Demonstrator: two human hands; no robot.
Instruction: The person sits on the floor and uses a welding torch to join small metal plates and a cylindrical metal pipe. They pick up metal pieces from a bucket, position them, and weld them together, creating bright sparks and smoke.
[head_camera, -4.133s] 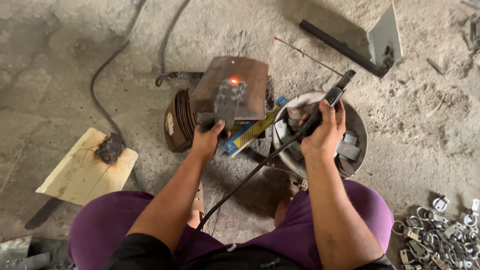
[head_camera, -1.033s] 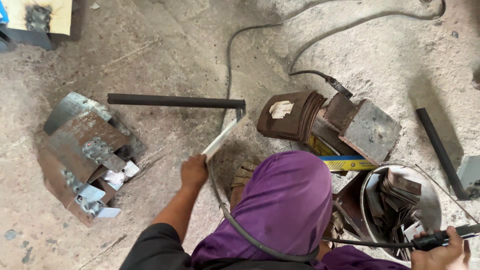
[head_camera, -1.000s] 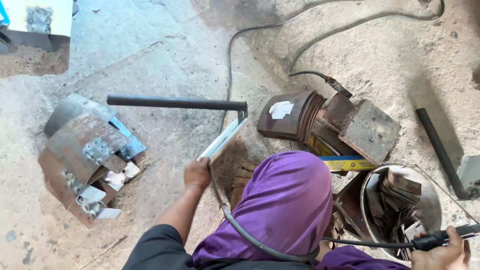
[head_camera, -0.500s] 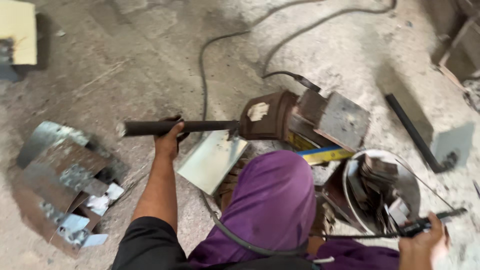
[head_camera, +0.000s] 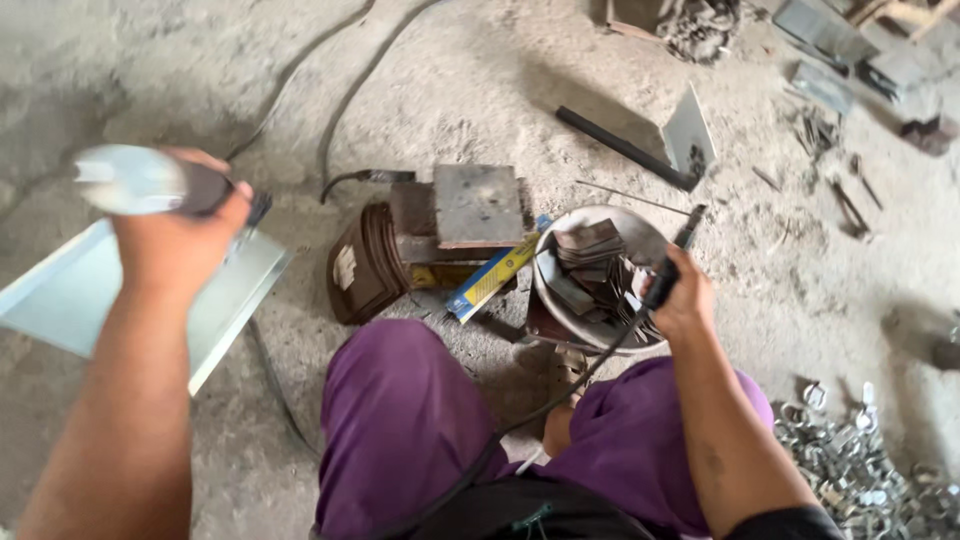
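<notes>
The left hand (head_camera: 175, 235) grips a blurred dark rod (head_camera: 150, 182) over the metal sheet (head_camera: 70, 295); the right hand (head_camera: 685, 300) clasps the electrode holder (head_camera: 672, 262) beside the bucket (head_camera: 640, 235), well apart.

— What is the person wearing?
— Purple trousers (head_camera: 400, 420), loose and creased over both knees, and a black top (head_camera: 530, 510) whose short black sleeve edge (head_camera: 790, 522) shows at the right arm.
— And the arms?
— Both forearms are bare; the left hand (head_camera: 175, 235) and right hand (head_camera: 685, 300) wear no gloves, rings or watch.
</notes>
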